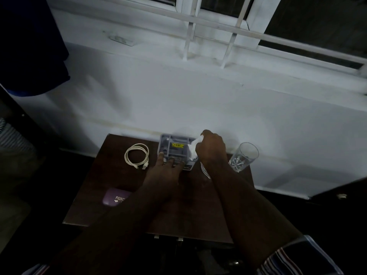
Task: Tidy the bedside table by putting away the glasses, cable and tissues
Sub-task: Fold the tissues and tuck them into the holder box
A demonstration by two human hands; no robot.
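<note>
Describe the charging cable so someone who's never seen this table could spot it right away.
Look at the dark wooden bedside table under the window. On its far left part, left of the grey tissue box, lies the cable. It is the only cream-white coiled loop, connectors pointing toward the person.

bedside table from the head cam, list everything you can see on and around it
bedside table: one, dark brown wood, against the white wall
cable: one, white, coiled, rear left of the table
tissue box: one, grey with a yellow label, rear centre
tissue: one, white, at the box's right side
drinking glass: one, clear, rear right corner
case: one, purple with white lettering, front left
window: one, white frame and bars, above
left hand: fingers resting on the box's front
right hand: gripping the tissue
</note>
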